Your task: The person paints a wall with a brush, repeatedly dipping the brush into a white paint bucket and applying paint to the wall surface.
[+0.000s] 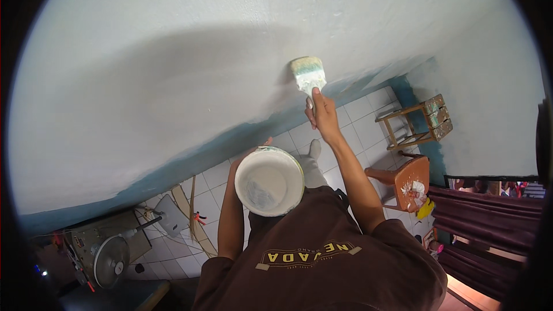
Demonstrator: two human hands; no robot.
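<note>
A wide paintbrush (308, 72) with pale cream bristles and a paint-smeared handle is held in my right hand (322, 112). Its bristle end is against or very near the white wall (184, 69), above an uneven band of blue along the bottom. My left hand (253, 148) grips a white bucket (269, 181) from its far left side, mostly hidden behind it, with some fingertips showing over the top. The bucket is held at my waist and has a little whitish paint on its bottom.
A paint-spattered wooden stool (438, 118) and an orange plastic chair (412, 170) stand at the right, near maroon curtains (478, 216). At the lower left are a fan (112, 259), electrical gear (170, 216) and long strips (192, 219) on the tiled floor (363, 126).
</note>
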